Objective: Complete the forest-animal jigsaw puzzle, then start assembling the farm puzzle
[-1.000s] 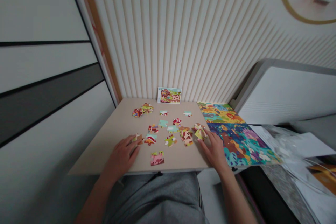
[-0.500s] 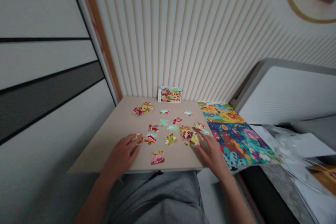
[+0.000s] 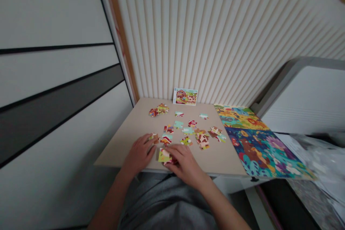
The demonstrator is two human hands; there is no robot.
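My left hand rests on the table near its front edge. Its fingertips touch a brown and green puzzle piece, and the thumb is spread away. My right hand holds a yellow-green puzzle piece over a pink puzzle piece, which is mostly covered. Just beyond are a red-and-white-roof piece, a red and orange piece and a green piece. Farther right lies a group of cow-pattern pieces.
A picture card of a farm leans against the ribbed wall. Stacked pieces lie at the back left, pale blue pieces in the middle. Two finished puzzles cover the right side, beside clear plastic wrapping.
My right hand has moved left from the cow-pattern pieces, carrying the yellow-green puzzle piece over to the pink one. My left hand stays by its brown piece. The camera view has shifted left.
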